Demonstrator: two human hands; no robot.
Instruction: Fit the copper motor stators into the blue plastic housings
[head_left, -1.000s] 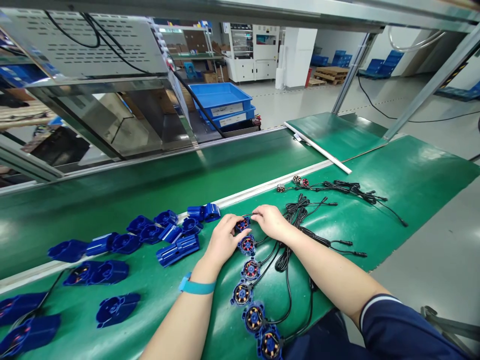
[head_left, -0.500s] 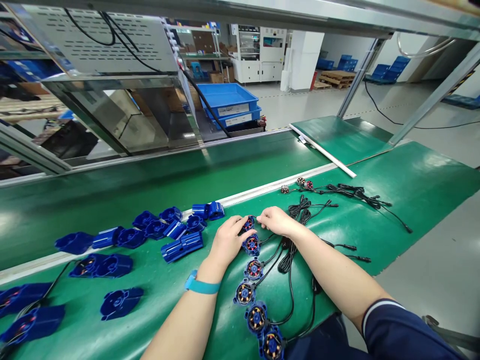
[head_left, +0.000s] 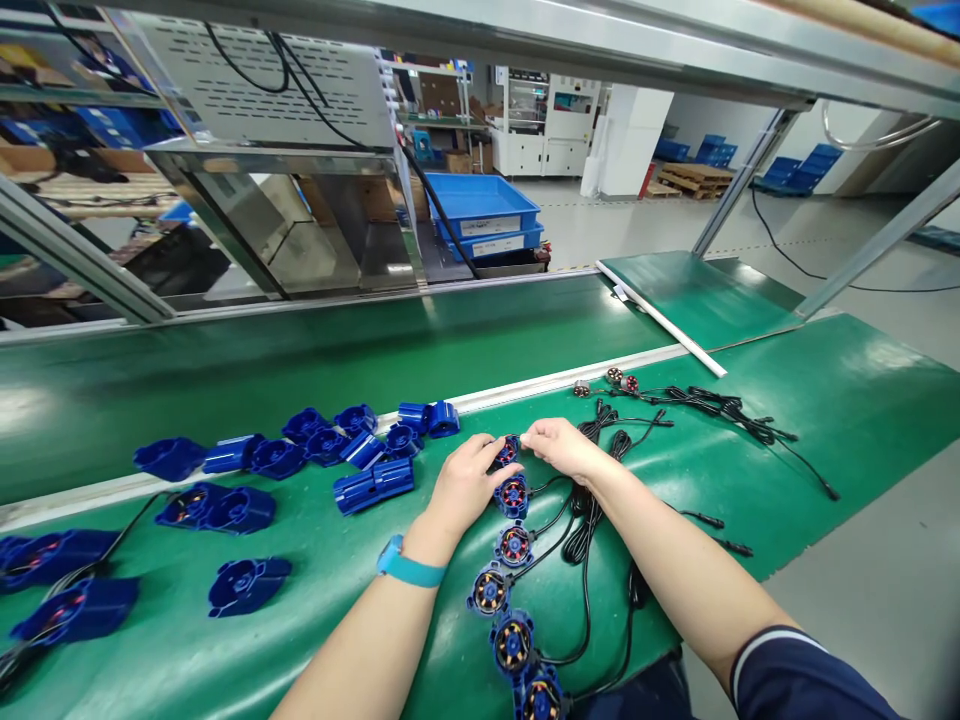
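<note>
My left hand [head_left: 466, 482] is closed around a small blue motor housing [head_left: 508, 450] at the far end of a row. Copper and red windings show inside it. The fingertips of my right hand [head_left: 561, 446] pinch the black cable at this housing's right edge; the cable is mostly hidden by the fingers. Towards me runs a line of similar blue housings with wound cores, among them a housing [head_left: 514, 545] and another housing [head_left: 513, 642]. Their black cables lead right to a coiled bundle [head_left: 581, 538] under my right forearm.
Several empty-looking blue housings [head_left: 373, 486] lie left on the green mat, and a blue housing with windings [head_left: 75, 608] sits farther left. Loose wound cores [head_left: 615, 377] with bundled cables [head_left: 720, 405] lie at right. A white strip [head_left: 667, 322] crosses the bench behind. Blue trays [head_left: 487, 205] stand beyond.
The camera view has turned slightly, so the scene sits a little farther right. My right fingertips have come closer to the housing's edge. My left hand keeps its hold on the housing.
</note>
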